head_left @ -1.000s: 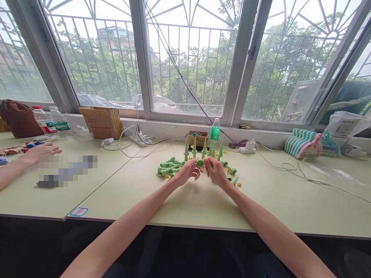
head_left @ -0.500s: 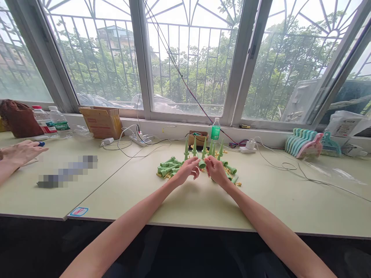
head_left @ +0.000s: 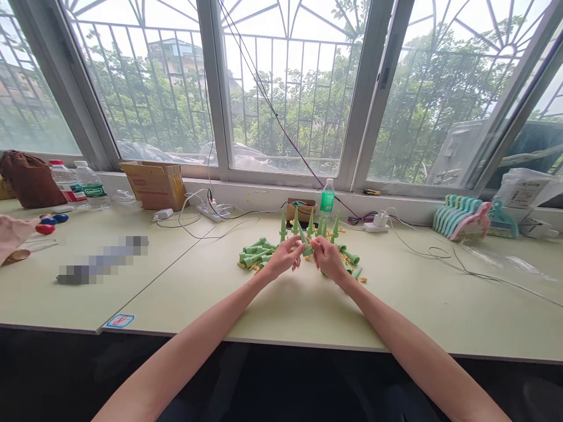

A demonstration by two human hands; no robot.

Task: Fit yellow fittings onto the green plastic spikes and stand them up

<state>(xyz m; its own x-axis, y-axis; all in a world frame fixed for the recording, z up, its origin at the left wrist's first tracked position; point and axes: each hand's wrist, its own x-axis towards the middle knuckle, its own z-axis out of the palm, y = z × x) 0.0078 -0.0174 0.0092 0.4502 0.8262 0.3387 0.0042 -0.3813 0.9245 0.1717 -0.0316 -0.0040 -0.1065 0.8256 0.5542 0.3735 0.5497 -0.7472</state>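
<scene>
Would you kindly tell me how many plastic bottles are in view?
3: a red-capped bottle and a green-labelled bottle side by side at left, and a green bottle behind the upright green cones. More could be hidden.

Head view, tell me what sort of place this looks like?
Probably a small workroom, though the view alone can't confirm it: a long pale table runs under barred windows, with green cones standing and heaped on it and a power strip behind.
</scene>
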